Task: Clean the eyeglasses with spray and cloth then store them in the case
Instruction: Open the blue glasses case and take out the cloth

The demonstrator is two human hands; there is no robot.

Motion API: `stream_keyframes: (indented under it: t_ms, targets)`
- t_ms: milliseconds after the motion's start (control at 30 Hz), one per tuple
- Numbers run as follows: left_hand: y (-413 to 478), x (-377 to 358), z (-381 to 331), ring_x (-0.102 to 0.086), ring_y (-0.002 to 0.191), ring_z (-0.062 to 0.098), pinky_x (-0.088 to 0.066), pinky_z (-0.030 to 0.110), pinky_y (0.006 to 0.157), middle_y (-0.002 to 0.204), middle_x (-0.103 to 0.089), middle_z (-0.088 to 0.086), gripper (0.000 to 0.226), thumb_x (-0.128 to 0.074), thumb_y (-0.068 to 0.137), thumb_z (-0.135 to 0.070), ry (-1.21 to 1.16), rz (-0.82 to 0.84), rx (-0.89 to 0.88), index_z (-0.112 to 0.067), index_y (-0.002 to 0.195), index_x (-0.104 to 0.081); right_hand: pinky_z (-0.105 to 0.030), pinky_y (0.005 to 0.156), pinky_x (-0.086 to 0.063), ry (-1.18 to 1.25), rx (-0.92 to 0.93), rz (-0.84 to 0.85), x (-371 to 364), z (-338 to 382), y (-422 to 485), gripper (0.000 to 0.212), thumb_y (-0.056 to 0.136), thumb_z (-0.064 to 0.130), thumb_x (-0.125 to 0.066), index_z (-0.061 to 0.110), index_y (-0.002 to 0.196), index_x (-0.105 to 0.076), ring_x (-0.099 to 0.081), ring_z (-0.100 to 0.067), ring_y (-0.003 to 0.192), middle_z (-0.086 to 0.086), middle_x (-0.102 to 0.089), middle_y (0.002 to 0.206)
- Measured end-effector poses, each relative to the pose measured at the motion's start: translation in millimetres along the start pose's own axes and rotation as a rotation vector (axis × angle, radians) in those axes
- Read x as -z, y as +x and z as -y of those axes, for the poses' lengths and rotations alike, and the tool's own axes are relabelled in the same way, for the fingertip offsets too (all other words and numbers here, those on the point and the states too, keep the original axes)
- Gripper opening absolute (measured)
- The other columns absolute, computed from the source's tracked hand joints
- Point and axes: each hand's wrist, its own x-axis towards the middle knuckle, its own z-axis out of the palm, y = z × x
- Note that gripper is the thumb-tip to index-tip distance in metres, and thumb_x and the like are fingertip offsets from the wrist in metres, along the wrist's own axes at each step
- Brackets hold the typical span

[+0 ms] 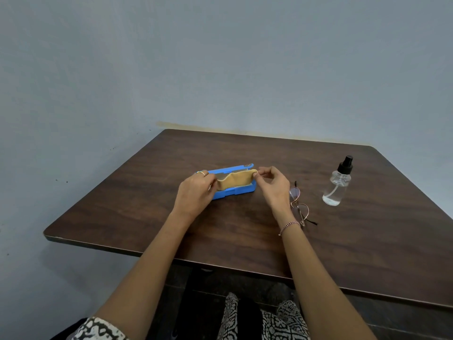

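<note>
Pinching opposite ends, the left hand (193, 192) and right hand (273, 186) stretch the cloth (235, 180) above the open case (235, 191); eyeglasses (299, 203) lie just right of the right grip.

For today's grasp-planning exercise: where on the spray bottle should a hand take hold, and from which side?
Grip the spray bottle round its clear body, below the black pump, coming from its left, where the right hand is. It stands upright, so a side wrap leaves the pump free to press.
</note>
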Motion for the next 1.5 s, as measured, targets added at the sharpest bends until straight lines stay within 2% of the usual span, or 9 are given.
stream_keyframes:
  t_ms: [167,300,400,500,867,1000,1267,1400,1500]
  targets:
    - [4,13,-11,-0.051,0.084,0.012,-0.045,0.027,0.059,0.084,-0.059,0.0,0.012,-0.068,0.073,-0.013,-0.159,-0.055,0.102,-0.012,0.07,-0.057,-0.033,0.079,-0.055,0.19,-0.039,-0.011,7,12,-1,0.013,0.084,0.013,-0.066,0.019,0.077,-0.059,-0.066,-0.022,0.087,-0.005,-0.068,0.086]
    - [11,17,-22,-0.058,0.066,0.003,-0.045,0.017,0.059,0.071,-0.066,-0.003,0.016,-0.065,0.074,-0.012,-0.576,0.108,0.514,-0.016,0.061,-0.056,-0.045,0.083,-0.055,0.242,-0.052,-0.001,13,24,-2,0.012,0.083,0.008,-0.067,0.015,0.088,-0.061,-0.066,-0.029,0.09,-0.011,-0.068,0.091]
    - [11,15,-32,-0.064,0.061,0.008,-0.054,0.019,0.054,0.073,-0.064,0.009,0.022,-0.06,0.082,-0.003,-1.039,0.249,0.865,-0.009,0.063,-0.052,-0.037,0.078,-0.056,0.202,0.001,-0.001,17,31,-5,0.02,0.08,0.007,-0.071,0.016,0.095,-0.06,-0.066,-0.024,0.08,-0.002,-0.068,0.082]
    - [5,14,-41,-0.066,0.066,0.014,-0.056,0.021,0.053,0.075,-0.065,0.011,0.019,-0.06,0.085,0.0,-1.205,0.304,0.986,-0.006,0.067,-0.053,-0.014,0.065,-0.05,0.133,0.093,-0.007,19,36,-12,0.026,0.078,0.008,-0.074,0.021,0.094,-0.058,-0.061,-0.002,0.065,0.006,-0.067,0.077]
    - [1,6,-62,-0.067,0.061,0.014,-0.057,0.022,0.054,0.067,-0.069,0.009,0.006,-0.057,0.085,0.002,-1.544,0.271,1.154,-0.003,0.083,-0.06,-0.017,0.077,-0.052,-0.052,0.335,0.185,23,30,-42,0.039,0.077,-0.002,-0.069,0.031,0.094,-0.057,-0.064,0.004,0.08,0.019,-0.066,0.08]
    - [1,5,-61,-0.07,0.058,0.012,-0.057,0.022,0.054,0.063,-0.071,0.007,0.008,-0.055,0.085,0.004,-1.616,0.253,1.162,-0.002,0.088,-0.058,-0.013,0.081,-0.048,-0.107,0.371,0.275,27,23,-52,0.032,0.081,0.013,-0.071,0.03,0.106,-0.061,-0.065,0.001,0.084,0.017,-0.069,0.082]
    - [0,4,-67,-0.067,0.057,0.013,-0.058,0.025,0.053,0.063,-0.069,0.005,0.014,-0.047,0.087,0.004,-1.541,0.24,1.131,-0.009,0.086,-0.052,-0.023,0.085,-0.052,0.104,0.129,0.05,34,11,-55,0.017,0.091,0.017,-0.06,0.015,0.106,-0.068,-0.063,-0.003,0.092,-0.001,-0.068,0.103]
    - [0,5,-67,-0.067,0.075,0.022,-0.057,0.029,0.06,0.09,-0.067,0.016,0.005,-0.049,0.09,-0.01,-1.619,0.323,1.129,-0.012,0.094,-0.052,-0.035,0.078,-0.057,0.3,-0.137,0.203,33,9,-55,0.016,0.088,0.013,-0.064,0.014,0.103,-0.068,-0.067,-0.021,0.088,-0.008,-0.069,0.092]
    - [-4,1,-67,-0.07,0.07,0.016,-0.056,0.027,0.059,0.086,-0.07,0.01,0.013,-0.061,0.089,-0.009,-1.471,0.328,1.011,-0.016,0.095,-0.051,-0.024,0.069,-0.057,0.381,-0.168,0.28,33,7,-55,0.02,0.085,0.001,-0.064,0.012,0.102,-0.067,-0.066,-0.017,0.08,-0.011,-0.067,0.091]
